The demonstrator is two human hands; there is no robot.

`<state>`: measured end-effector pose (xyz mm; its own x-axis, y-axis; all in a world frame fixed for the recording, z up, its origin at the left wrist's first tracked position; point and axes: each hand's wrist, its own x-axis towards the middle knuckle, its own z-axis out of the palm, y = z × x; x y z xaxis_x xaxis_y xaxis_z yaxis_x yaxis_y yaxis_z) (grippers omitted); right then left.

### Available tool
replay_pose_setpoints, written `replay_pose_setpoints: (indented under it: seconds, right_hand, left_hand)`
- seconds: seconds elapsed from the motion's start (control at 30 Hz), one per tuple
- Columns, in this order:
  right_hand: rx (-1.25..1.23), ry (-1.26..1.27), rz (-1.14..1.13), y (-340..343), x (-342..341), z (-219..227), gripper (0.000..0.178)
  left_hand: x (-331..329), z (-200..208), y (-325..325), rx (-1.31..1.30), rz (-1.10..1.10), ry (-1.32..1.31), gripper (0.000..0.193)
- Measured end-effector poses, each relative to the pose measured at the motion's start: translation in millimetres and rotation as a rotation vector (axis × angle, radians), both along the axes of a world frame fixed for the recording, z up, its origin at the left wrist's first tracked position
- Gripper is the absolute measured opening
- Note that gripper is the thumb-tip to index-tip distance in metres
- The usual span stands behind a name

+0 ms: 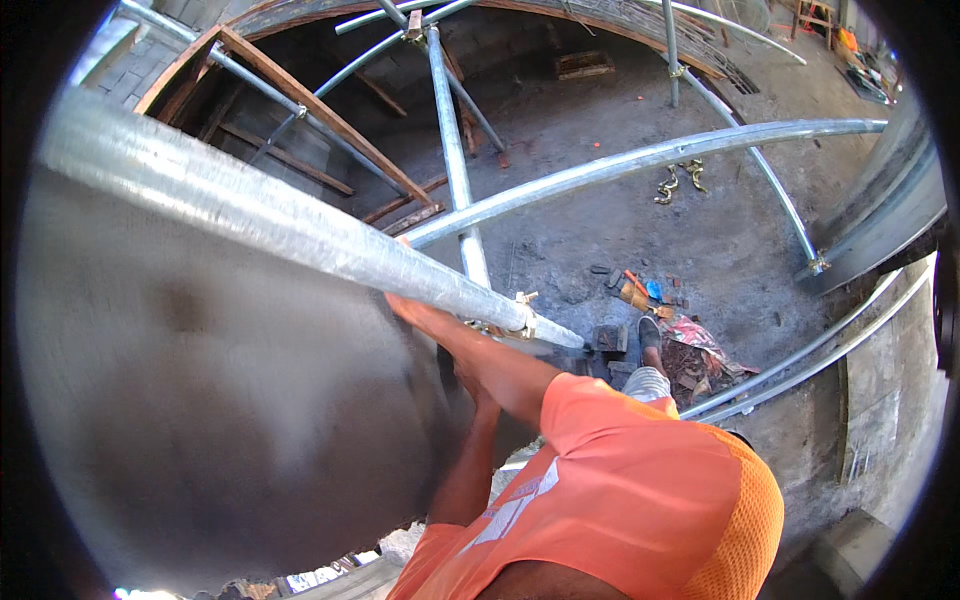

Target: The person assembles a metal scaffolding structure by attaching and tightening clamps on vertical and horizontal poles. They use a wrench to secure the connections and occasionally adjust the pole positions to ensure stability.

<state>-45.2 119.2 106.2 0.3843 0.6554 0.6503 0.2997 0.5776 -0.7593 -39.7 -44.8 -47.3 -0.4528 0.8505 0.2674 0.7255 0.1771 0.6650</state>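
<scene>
A thick grey metal pole (250, 215) runs from the upper left down to the ground near the middle. My right hand (418, 314) reaches behind this pole, and a fingertip shows on its far side, by the end of a long crossing pole (640, 165). The fingers look closed on metal tubing; the pole hides which tube they grip. My left hand (470, 375) is raised just below the right forearm, which covers its fingers. A clamp (525, 314) is fixed round the thick pole, to the right of my hands.
A smooth grey wall surface (230, 400) fills the left. More poles and a wooden frame (310, 110) stand beyond. On the ground lie loose clamps (680, 180), blocks (610, 338) and a crumpled sack (700, 340) near a shoe (650, 333). A round column (890, 200) rises at right.
</scene>
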Motion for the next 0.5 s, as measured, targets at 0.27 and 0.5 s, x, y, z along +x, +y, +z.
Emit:
replay_pose_setpoints:
  seconds: [0.27,0.5]
  right_hand:
    - [-0.72,0.283,0.445,14,32,28,0.05]
    - [-0.728,0.325,0.09,24,25,25,0.049]
  left_hand:
    - [2,3,-16,-0.007,0.014,-0.022,0.057]
    - [3,7,-21,0.011,0.017,-0.042,0.056]
